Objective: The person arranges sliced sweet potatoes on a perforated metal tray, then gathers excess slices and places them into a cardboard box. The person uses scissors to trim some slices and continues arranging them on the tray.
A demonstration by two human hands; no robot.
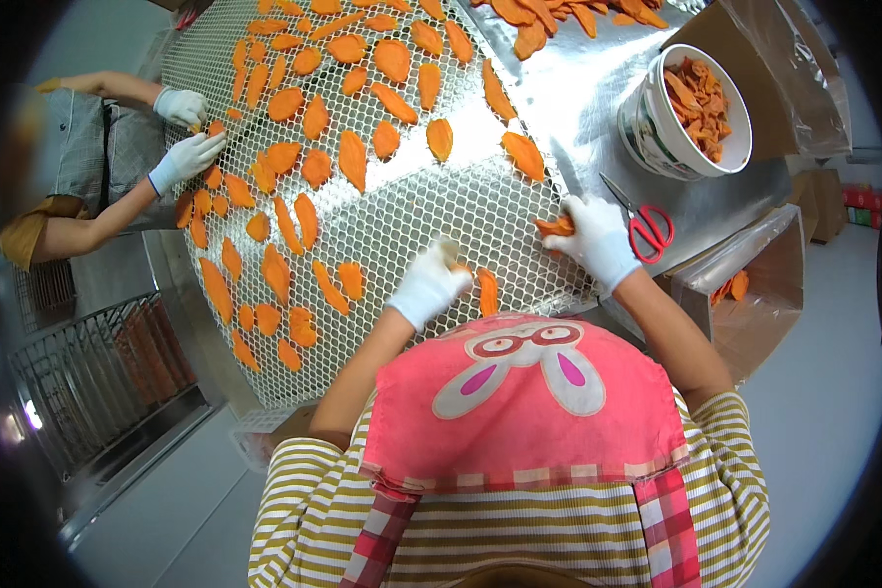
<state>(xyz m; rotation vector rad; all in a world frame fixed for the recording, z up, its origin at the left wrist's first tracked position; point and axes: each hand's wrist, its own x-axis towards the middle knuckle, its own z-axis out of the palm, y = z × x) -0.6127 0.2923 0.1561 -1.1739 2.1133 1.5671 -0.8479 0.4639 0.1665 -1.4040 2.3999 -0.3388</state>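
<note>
My right hand (594, 234), in a white glove, grips a few orange sweet potato slices (555, 226) at the right edge of a white mesh rack (426, 213). My left hand (430, 283), gloved too and blurred by motion, is low over the mesh with a bit of orange slice (461, 272) between thumb and fingers. Just right of it a single slice (488, 291) lies on the mesh by my apron. Many flat slices (352, 160) are spread apart over the rack's far and left parts. Red-handled scissors (650, 229) lie on the metal table beside my right hand.
A white bucket (632, 140) of orange pieces stands on the metal table (588, 88), near a slice pile (544, 18). An open, lined carton (757, 294) sits lower right. Across the rack, a co-worker's gloved hands (187, 158) handle slices. A wire-shelved trolley (110, 375) stands left.
</note>
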